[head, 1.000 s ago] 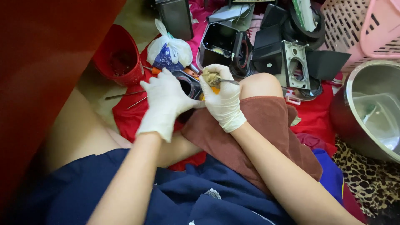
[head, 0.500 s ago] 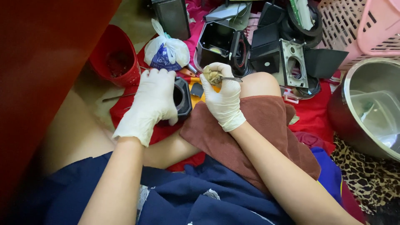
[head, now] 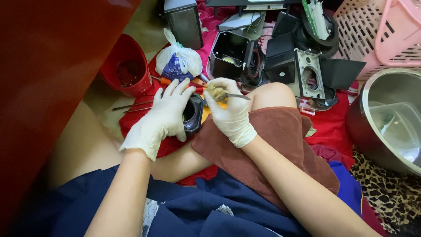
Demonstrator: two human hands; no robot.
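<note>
Your left hand, in a white glove, lies with fingers spread apart on a dark part with a round hole; the hand covers most of it, so its full shape is hard to tell. The part rests on the red cloth between your knees, just beside a brown towel on your right leg. Your right hand is closed on thin tweezers and a small yellowish lump; what the lump is, I cannot tell.

A big red surface at the left hides much of the floor. At the top, black housings are cut by the frame edge. A white knotted bag with blue print stands behind your left hand, near a red cup. The pink basket and the steel bowl at the right are only partly in view.
</note>
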